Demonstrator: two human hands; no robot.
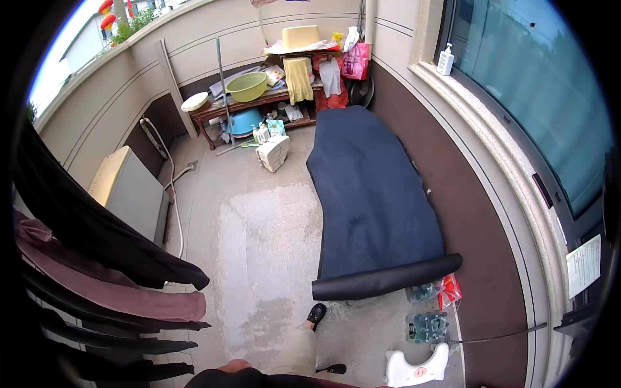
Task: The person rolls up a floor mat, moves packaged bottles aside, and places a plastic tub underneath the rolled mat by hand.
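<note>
A sliver of my left hand [235,366] shows at the bottom edge, beside my dark sleeve; its fingers cannot be made out, nor whether it holds anything. My right hand is out of view. In front of me and to the right, a long dark blue mat [369,194] lies spread over the floor along the wall. Its near end is curled into a black roll [388,276]. One of my black shoes [316,315] stands just short of that roll, apart from my left hand.
Dark and pink clothes [129,301] hang at left. Plastic bottles [427,326] and a white stool [419,367] stand at lower right. A white block [272,153] sits before a wooden bench [272,97] bearing a green basin [246,86]. A hose [173,194] runs along the left.
</note>
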